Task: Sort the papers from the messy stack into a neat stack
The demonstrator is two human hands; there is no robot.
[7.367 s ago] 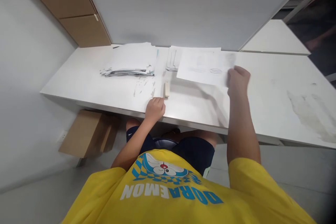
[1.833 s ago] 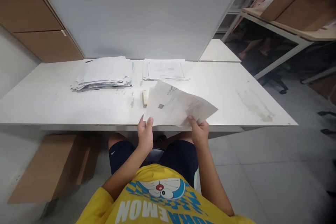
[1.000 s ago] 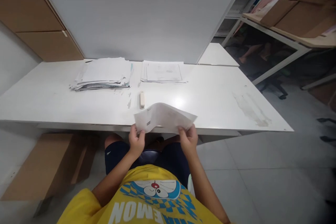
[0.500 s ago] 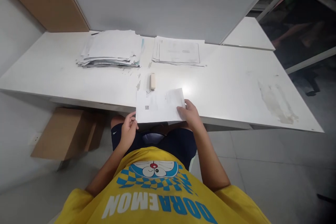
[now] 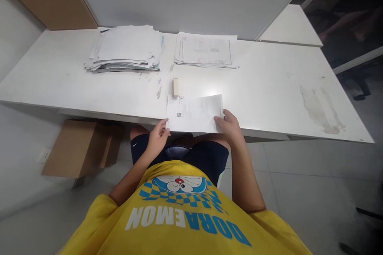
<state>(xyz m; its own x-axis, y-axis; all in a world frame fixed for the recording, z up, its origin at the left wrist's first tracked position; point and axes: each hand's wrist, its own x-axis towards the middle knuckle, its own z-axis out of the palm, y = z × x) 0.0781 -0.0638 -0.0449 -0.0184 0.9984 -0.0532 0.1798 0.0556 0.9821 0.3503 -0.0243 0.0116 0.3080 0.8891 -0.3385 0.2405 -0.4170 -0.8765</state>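
My left hand (image 5: 159, 137) and my right hand (image 5: 231, 127) hold a white printed sheet of paper (image 5: 194, 117) between them at the desk's front edge. The left fingers pinch its lower left corner. On the other side, my right thumb lies on top of the right edge, with the fingers behind it. A small QR code shows on the sheet's left part; the rest of the print is too faint to read. Just beyond the sheet's top edge lies a small cream-coloured block-like object (image 5: 176, 87), whose kind I cannot make out.
Toward the back of the white desk (image 5: 263, 87) lie a thick, uneven paper stack (image 5: 125, 46) and a thinner paper pile (image 5: 206, 50). Brown boxes (image 5: 49, 2) stand at the back left. Another cardboard box (image 5: 72, 147) is under the desk. A grey panel (image 5: 179, 0) rises behind.
The sheet and both hands have shifted a little to the right relative to the desk. Both hands keep their hold on it. The view has tilted slightly.
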